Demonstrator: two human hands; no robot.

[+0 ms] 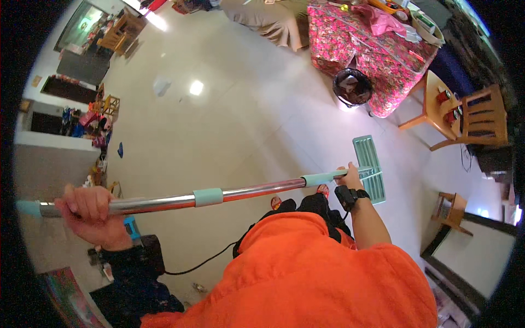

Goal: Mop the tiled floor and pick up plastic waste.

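A flat mop [257, 191] with a metal pole and pale green sleeves lies across my front, tilted slightly up to the right. My left hand [90, 213] is closed round the pole near its far-left end. At the other end my right hand [350, 177] grips the pole close to the joint, its fingers partly hidden. Just past that hand is the mop's pale green ribbed head [369, 169], a long rectangle. I cannot tell whether the head touches the floor. A dark strap with a small device [350, 195] sits on my right wrist.
Pale glossy floor tiles [219, 120] spread ahead. A lined waste bin [353, 90] stands beside a table with a pink floral cloth [350, 46]. To the right are a wooden chair [484, 117] and a small stool [453, 210]. A seated person's trousers [265, 22] show at the top.
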